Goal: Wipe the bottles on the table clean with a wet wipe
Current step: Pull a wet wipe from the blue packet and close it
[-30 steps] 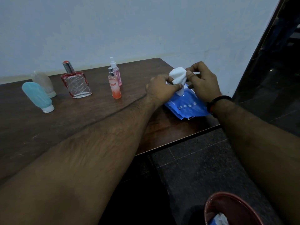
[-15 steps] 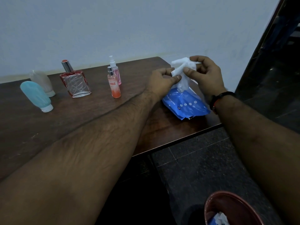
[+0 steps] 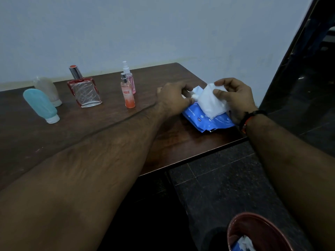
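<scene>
A blue wet-wipe pack [image 3: 208, 119] lies near the table's right front corner. My right hand [image 3: 235, 98] pinches a white wet wipe [image 3: 211, 101] that hangs above the pack. My left hand [image 3: 175, 98] presses down on the pack's left end, fingers at its opening. Further left stand an orange spray bottle [image 3: 127, 93], a pink spray bottle [image 3: 130, 78] behind it, a red-edged glass perfume bottle [image 3: 83, 88], a light-blue squeeze bottle [image 3: 41, 105] and a clear squeeze bottle [image 3: 48, 90].
The dark wooden table [image 3: 90, 127] ends against a pale wall at the back. Its right and front edges drop to a dark tiled floor. A red bin [image 3: 253, 230] with used wipes inside stands on the floor at lower right.
The wipe has come further out of the pack and hangs unfolded in my right hand. My left hand has dropped from the wipe onto the pack.
</scene>
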`<state>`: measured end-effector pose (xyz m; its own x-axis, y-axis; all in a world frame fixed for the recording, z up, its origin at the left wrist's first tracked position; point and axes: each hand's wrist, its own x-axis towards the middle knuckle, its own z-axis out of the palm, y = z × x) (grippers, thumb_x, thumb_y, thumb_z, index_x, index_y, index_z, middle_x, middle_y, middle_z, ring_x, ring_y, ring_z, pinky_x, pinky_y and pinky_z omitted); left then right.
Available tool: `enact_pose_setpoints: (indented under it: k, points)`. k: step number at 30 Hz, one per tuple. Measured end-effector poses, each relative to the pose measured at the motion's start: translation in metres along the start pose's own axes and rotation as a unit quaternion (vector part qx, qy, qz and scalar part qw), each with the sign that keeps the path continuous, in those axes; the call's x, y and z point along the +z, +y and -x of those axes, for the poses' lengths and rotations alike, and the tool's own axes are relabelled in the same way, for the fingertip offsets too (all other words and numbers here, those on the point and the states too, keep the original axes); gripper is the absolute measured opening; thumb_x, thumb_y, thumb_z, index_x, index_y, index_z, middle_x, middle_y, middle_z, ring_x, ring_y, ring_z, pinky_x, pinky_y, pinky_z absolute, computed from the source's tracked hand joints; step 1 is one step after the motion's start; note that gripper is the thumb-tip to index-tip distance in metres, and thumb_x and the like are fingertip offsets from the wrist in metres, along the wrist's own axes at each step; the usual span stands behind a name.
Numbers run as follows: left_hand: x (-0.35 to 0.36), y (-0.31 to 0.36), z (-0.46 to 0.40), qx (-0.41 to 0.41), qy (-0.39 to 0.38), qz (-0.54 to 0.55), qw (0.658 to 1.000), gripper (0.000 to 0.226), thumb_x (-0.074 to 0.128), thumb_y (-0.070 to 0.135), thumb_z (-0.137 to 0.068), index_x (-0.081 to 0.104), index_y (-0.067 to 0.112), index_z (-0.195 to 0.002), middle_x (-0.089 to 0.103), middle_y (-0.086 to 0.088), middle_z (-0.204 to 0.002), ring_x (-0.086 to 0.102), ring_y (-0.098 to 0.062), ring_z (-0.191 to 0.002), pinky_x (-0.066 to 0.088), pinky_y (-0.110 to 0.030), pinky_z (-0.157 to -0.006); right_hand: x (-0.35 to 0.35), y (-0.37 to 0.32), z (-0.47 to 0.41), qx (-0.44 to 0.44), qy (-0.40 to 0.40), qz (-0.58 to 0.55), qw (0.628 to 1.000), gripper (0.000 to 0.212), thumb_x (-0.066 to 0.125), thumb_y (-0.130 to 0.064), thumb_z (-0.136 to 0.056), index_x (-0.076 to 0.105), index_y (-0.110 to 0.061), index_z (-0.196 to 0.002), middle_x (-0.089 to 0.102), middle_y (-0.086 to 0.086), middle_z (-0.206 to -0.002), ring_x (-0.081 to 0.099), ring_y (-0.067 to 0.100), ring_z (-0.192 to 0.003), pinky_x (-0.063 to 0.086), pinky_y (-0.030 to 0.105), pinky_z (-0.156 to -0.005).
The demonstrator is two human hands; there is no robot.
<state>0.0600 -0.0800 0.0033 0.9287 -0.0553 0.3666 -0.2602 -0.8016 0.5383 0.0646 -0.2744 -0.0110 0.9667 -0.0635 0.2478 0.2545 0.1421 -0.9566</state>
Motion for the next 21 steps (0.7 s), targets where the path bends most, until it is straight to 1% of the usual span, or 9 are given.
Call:
enact_pose_setpoints:
  k: [3, 5, 7, 9, 11, 13, 15, 18, 21]
  points:
    - [0.004, 0.003, -0.001, -0.037, 0.018, 0.055, 0.998, 0.009, 0.064, 0.028, -0.077, 0.065, 0.034, -0.084, 0.068, 0.016, -0.078, 0.063, -0.009, -0.088, 0.045, -0.040, -0.098, 0.003, -0.006, 0.002, -0.006, -0.018, -0.026, 0.999, 0.028, 0.063, 0.014, -0.082, 0.068, -0.013, -0.088, 0.071, 0.004, -0.095, 0.068, 0.016, -0.086, 0.057, 0.030, -0.073]
    - [0.005, 0.004, -0.001, -0.067, 0.013, 0.127, 0.990, 0.008, 0.062, 0.023, -0.076, 0.067, 0.029, -0.077, 0.071, 0.010, -0.080, 0.066, -0.014, -0.086, 0.053, -0.038, -0.088, 0.006, -0.009, 0.001, -0.011, -0.034, -0.040, 0.999, 0.030, 0.062, 0.014, -0.082, 0.069, -0.014, -0.091, 0.071, 0.005, -0.102, 0.067, 0.019, -0.093, 0.057, 0.031, -0.076]
    - [0.003, 0.012, 0.001, -0.094, 0.007, 0.233, 0.968, 0.015, 0.060, 0.019, -0.088, 0.070, 0.019, -0.077, 0.072, 0.002, -0.078, 0.065, -0.013, -0.075, 0.055, -0.030, -0.074, 0.009, -0.012, -0.001, -0.017, -0.050, -0.056, 0.997, 0.033, 0.062, 0.015, -0.082, 0.069, -0.015, -0.093, 0.071, 0.005, -0.105, 0.066, 0.020, -0.098, 0.057, 0.033, -0.082]
    - [-0.003, 0.020, 0.004, -0.136, -0.007, 0.339, 0.931, 0.032, 0.054, 0.031, -0.099, 0.067, 0.011, -0.077, 0.067, 0.000, -0.068, 0.057, -0.011, -0.054, 0.045, -0.020, -0.050, 0.014, -0.013, -0.001, -0.022, -0.067, -0.063, 0.996, 0.036, 0.060, 0.017, -0.082, 0.068, -0.016, -0.095, 0.071, 0.003, -0.105, 0.066, 0.018, -0.100, 0.056, 0.032, -0.083]
    - [-0.007, 0.022, 0.007, -0.188, -0.056, 0.402, 0.894, 0.050, 0.046, 0.051, -0.099, 0.064, 0.010, -0.077, 0.063, 0.001, -0.061, 0.050, -0.014, -0.047, 0.032, -0.020, -0.040, 0.019, -0.014, -0.001, -0.023, -0.078, -0.056, 0.995, 0.037, 0.060, 0.017, -0.082, 0.068, -0.016, -0.096, 0.071, 0.001, -0.105, 0.066, 0.015, -0.099, 0.054, 0.029, -0.081]
    - [-0.010, 0.019, 0.008, -0.205, -0.091, 0.443, 0.868, 0.047, 0.051, 0.054, -0.096, 0.065, 0.011, -0.081, 0.060, -0.001, -0.061, 0.050, -0.015, -0.049, 0.031, -0.024, -0.042, 0.021, -0.013, 0.000, -0.019, -0.083, -0.042, 0.995, 0.036, 0.061, 0.016, -0.082, 0.068, -0.016, -0.097, 0.071, 0.002, -0.107, 0.066, 0.015, -0.100, 0.055, 0.029, -0.081]
    - [-0.012, 0.018, 0.010, -0.212, -0.077, 0.486, 0.844, 0.025, 0.063, 0.036, -0.093, 0.070, 0.011, -0.089, 0.061, -0.003, -0.067, 0.055, -0.015, -0.054, 0.042, -0.026, -0.046, 0.022, -0.012, 0.000, -0.012, -0.086, -0.028, 0.996, 0.035, 0.062, 0.016, -0.082, 0.069, -0.016, -0.096, 0.070, 0.006, -0.110, 0.066, 0.019, -0.101, 0.056, 0.031, -0.081]
    - [-0.014, 0.018, 0.011, -0.218, -0.055, 0.548, 0.806, 0.005, 0.069, 0.012, -0.088, 0.069, 0.009, -0.092, 0.068, -0.005, -0.080, 0.067, -0.019, -0.067, 0.058, -0.032, -0.059, 0.021, -0.010, 0.001, -0.004, -0.089, -0.019, 0.996, 0.035, 0.062, 0.015, -0.082, 0.069, -0.016, -0.096, 0.069, 0.010, -0.114, 0.065, 0.023, -0.105, 0.057, 0.035, -0.081]
    - [-0.012, 0.013, 0.009, -0.220, -0.040, 0.572, 0.789, 0.019, 0.071, -0.001, -0.083, 0.060, 0.011, -0.092, 0.069, -0.006, -0.085, 0.068, -0.022, -0.076, 0.061, -0.037, -0.067, 0.021, -0.011, 0.001, 0.001, -0.086, -0.019, 0.996, 0.036, 0.062, 0.016, -0.081, 0.069, -0.016, -0.097, 0.069, 0.008, -0.114, 0.065, 0.025, -0.106, 0.058, 0.036, -0.083]
